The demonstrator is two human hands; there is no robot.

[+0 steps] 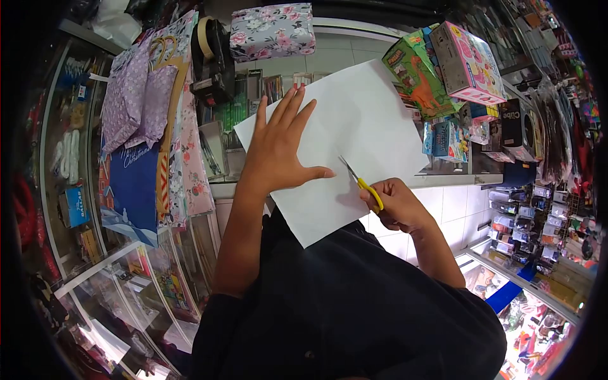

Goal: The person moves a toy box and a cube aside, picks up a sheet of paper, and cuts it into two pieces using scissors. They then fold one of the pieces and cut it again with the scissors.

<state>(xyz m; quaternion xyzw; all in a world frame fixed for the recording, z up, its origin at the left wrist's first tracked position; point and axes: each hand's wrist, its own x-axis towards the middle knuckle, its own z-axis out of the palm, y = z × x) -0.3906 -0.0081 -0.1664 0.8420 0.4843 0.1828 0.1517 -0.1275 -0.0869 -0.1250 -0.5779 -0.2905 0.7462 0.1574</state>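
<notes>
A large white sheet of paper (373, 120) lies slanted across the glass counter, its near corner hanging past the edge towards my body. Flat on its left part rests my left hand (282, 145), fingers spread and thumb stretched to the right. My right hand (396, 206) grips scissors (361, 182) by their yellow handles over the right part of the sheet. The blades point up and left, almost together, with their tips a little right of my left thumb. No cut shows in the paper.
Gift bags (130, 190) stand at the left, beside a black tape dispenser (212, 63). A floral box (272, 30) sits at the back. A green dinosaur bag (418, 76) and a pink box (468, 63) are at the right. Glass display cases with goods surround me.
</notes>
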